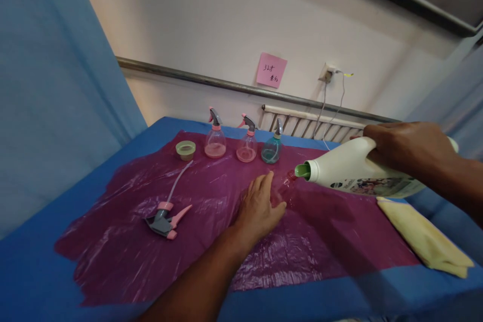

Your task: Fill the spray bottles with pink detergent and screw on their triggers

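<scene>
My right hand [409, 146] is wrapped round the handle of a large cream jug [349, 166], tipped with its green-lipped mouth to the left. That mouth is right at the neck of a clear bottle [286, 188] with a reddish rim; whether liquid flows is hard to tell. Against this bottle's left side lies my left hand [260, 204], fingers apart, thumb towards its base. A pink and grey spray head [163, 221] with a thin tube lies on the purple plastic sheet [207, 236], to the left of my left hand.
Two clear spray bottles with pink liquid [215, 143] [246, 148] and a teal spray bottle [271, 149] stand at the back. Left of them is a green-lidded tub [185, 150]. A folded yellow cloth [424, 236] lies at the right, on the blue table cover [294, 302].
</scene>
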Available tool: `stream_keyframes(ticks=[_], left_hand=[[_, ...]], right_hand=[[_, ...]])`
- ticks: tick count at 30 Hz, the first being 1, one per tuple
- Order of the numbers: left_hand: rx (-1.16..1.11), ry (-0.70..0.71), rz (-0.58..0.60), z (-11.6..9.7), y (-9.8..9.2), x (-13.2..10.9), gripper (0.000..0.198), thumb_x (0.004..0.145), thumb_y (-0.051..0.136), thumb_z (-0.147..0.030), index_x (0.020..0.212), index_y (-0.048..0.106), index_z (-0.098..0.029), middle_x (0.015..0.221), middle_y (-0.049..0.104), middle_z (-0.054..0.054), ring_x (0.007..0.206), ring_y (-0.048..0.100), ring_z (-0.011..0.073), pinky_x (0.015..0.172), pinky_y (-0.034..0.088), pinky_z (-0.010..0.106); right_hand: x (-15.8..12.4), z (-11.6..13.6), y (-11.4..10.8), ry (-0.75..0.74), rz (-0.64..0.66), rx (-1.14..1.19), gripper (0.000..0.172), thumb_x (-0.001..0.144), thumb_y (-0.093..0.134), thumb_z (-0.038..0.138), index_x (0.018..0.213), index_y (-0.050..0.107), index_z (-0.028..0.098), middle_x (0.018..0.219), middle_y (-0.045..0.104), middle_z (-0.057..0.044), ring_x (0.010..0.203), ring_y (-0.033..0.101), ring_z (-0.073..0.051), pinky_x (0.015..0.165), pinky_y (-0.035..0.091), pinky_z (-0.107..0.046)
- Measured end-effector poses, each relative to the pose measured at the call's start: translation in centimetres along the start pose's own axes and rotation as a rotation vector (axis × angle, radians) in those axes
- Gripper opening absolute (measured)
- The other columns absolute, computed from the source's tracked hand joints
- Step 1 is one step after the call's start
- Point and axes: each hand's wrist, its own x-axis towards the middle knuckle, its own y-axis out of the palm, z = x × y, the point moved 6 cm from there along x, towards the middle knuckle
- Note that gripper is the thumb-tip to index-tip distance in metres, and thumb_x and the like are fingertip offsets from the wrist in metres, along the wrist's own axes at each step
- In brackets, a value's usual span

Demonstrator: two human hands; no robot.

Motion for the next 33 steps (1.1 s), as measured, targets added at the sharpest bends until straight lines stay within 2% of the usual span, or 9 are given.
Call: stream_keyframes(ticks=[21, 33], left_hand=[[0.025, -0.026, 0.020, -0.14, 0.09, 0.16, 0.087, 0.088, 0.079, -0.029, 0.167, 0.045, -0.017, 0.165, 0.057, 0.017, 0.153, 0.054, 0.0375, 0.131, 0.042, 0.055], [0.023, -0.023, 0.009, 0.05, 0.13, 0.13, 0.087, 0.087, 0.079, -0.029, 0.167, 0.046, -0.018, 0.164, 0.058, 0.016, 0.153, 0.054, 0.0365, 0.131, 0.043, 0.054]], right_hand=[[0.12, 0.29, -0.30, 0.012, 0.049, -0.029, 0.013, 0.087, 0.057, 0.039, 0.087, 0.066, 0.029, 0.083, 0.079, -0.004, 0.067, 0.068, -0.023, 0.052, 0.024, -0.032], [0.13, 0.29, -0.45, -0.006, 0.020, -0.039, 0.012, 0.089, 0.057, 0.038, 0.087, 0.065, 0.029, 0.082, 0.079, -0.005, 0.066, 0.069, -0.025, 0.051, 0.023, -0.033]])
